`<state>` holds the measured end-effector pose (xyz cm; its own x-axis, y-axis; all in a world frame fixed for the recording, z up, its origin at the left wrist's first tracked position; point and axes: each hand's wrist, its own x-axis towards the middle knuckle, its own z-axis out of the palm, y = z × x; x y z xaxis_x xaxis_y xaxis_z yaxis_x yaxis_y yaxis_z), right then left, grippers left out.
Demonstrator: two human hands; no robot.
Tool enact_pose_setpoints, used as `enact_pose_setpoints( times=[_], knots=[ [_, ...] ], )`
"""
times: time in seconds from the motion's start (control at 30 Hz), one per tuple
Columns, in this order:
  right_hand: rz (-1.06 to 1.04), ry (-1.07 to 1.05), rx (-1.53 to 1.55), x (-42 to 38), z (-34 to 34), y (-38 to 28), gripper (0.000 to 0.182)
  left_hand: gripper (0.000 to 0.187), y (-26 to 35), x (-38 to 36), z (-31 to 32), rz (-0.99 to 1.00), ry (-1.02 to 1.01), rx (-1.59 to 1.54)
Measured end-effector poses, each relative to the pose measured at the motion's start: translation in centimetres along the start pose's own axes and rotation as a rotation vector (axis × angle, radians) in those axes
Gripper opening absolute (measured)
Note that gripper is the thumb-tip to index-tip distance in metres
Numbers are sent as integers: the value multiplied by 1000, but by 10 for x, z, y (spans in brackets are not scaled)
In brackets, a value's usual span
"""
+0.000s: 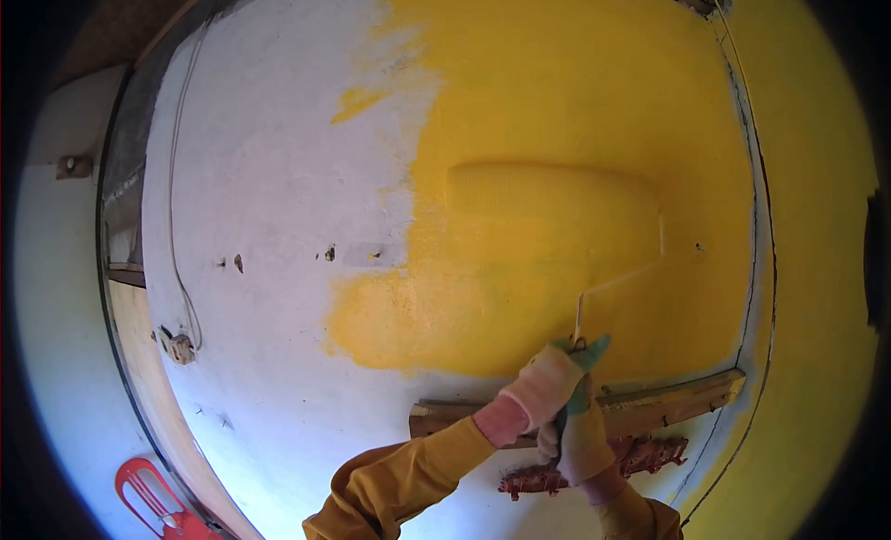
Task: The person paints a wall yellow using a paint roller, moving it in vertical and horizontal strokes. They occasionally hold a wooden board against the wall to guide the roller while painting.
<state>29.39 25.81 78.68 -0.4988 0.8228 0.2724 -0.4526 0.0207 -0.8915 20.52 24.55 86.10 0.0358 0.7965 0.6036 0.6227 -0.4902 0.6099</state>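
Observation:
A paint roller, coated in yellow and smeared by motion, lies against the wall inside the yellow area. Its thin wire frame bends down on the right to the handle, which is mostly hidden in my gloves. My left hand, in a pale glove with green fingers, is closed on the handle's upper part. Just below it, my right hand, gloved too, is wrapped round the lower part. Yellow paint covers the wall's right side; the left side is whitish with a ragged paint edge between.
A wooden rail and a red rack-like piece are on the wall behind my hands. A socket with a cable hangs at left. A red plastic chair stands at lower left. Small holes mark the wall.

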Motion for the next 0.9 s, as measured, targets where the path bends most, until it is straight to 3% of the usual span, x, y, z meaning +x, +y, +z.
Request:
enact_pose_setpoints(
  times=[0.03,0.1,0.13,0.17,0.27,0.37,0.43,0.47,0.53,0.63,0.77,0.9],
  knots=[
    [21,-32,-17,2,-2,-6,52,37,16,2,-8,-344,-199,-297],
    [-34,3,-24,-13,6,-10,50,38,9,-5,-1,-304,-207,-378],
    [37,-7,2,-19,1,0,49,39,5,-9,3,-264,-215,-461],
    [106,-17,27,-22,-2,5,47,39,4,-12,5,-262,-215,-462],
    [50,-39,27,-30,-1,-2,43,41,7,-18,5,-322,-180,-505],
    [12,-157,64,-34,5,-24,37,40,13,-16,-3,-210,-274,-662],
    [61,-210,114,-37,-9,-13,34,39,15,-19,-2,-24,-281,-829],
    [104,-272,165,-38,-18,-6,30,39,12,-19,2,-23,-282,-827],
    [148,-334,215,-39,-21,-3,27,38,4,-19,14,-262,-306,-892],
    [142,-144,50,-33,-5,-14,26,36,2,-8,10,-227,-316,-1129],
    [98,-1,-46,-31,8,-12,26,32,1,-6,0,-176,-359,-1051],
    [136,82,-108,-37,-1,7,22,30,-7,-24,13,-290,-331,-1027]
  ],
)
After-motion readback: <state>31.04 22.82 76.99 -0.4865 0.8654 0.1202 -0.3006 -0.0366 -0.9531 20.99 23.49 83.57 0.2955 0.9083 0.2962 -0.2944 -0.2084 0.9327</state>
